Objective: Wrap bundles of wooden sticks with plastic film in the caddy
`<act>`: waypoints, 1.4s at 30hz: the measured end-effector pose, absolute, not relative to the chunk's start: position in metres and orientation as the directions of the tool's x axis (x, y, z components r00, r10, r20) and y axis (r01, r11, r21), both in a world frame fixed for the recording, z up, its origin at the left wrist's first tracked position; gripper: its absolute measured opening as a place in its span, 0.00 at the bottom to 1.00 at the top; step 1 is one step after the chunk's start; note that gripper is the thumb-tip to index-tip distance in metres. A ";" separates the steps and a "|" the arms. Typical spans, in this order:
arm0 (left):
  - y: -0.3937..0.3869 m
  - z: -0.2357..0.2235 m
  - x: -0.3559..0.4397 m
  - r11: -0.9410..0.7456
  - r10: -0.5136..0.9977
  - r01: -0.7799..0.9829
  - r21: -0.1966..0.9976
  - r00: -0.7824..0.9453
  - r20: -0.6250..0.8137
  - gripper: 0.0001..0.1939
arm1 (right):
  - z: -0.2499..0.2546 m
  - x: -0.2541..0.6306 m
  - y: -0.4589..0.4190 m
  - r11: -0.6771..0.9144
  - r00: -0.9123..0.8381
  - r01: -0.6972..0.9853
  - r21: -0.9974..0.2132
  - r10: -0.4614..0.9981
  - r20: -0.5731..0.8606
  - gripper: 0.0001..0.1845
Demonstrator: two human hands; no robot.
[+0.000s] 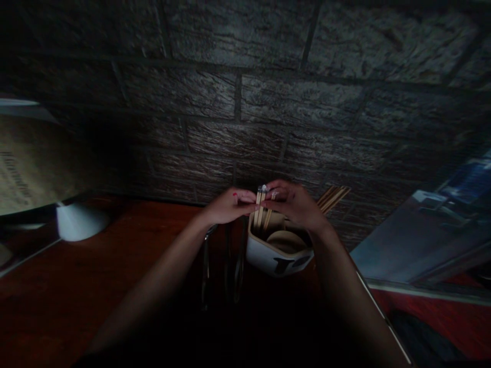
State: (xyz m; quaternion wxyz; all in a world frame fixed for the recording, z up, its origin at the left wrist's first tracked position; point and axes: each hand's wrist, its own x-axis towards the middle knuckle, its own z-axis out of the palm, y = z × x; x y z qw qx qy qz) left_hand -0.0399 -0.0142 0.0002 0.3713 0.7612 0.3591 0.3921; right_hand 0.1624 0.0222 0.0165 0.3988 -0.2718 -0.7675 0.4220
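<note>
Both hands meet above a white, angular utensil holder (278, 259) with dark markings on its front. Light wooden chopsticks (260, 217) with dark and silvery upper ends stand upright in its left part. My left hand (232, 205) closes its thumb and fingers on these chopsticks from the left. From the right, my right hand (297, 204) pinches around the same bunch, its fingers curled at the tops. A round, light brown piece (286, 240) shows inside the holder. More thin wooden sticks (333, 198) jut out beyond my right wrist. The picture is dim, so fine finger contact is hard to see.
Metal tongs or similar utensils (206, 266) hang or lie left of the holder. A reddish wooden surface (146, 235) spreads left, with a white cone-like object (79, 222) and a tan printed item (30, 163). Behind rises a stone-block wall (215, 97). A pale panel (402, 240) stands right.
</note>
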 end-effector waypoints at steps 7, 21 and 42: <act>-0.013 -0.003 -0.038 -0.408 0.852 0.185 0.894 0.429 0.300 0.08 | 0.012 0.163 0.024 0.511 -0.526 0.105 -0.853 0.756 0.389 0.20; -0.013 -0.005 -0.034 -0.400 0.859 0.130 0.907 0.399 0.321 0.09 | 0.017 0.163 0.019 0.463 -0.565 0.102 -0.880 0.755 0.332 0.19; -0.013 -0.005 -0.035 -0.374 0.866 0.154 0.914 0.411 0.285 0.10 | 0.029 0.171 0.012 0.393 -0.512 0.146 -0.908 0.816 0.271 0.25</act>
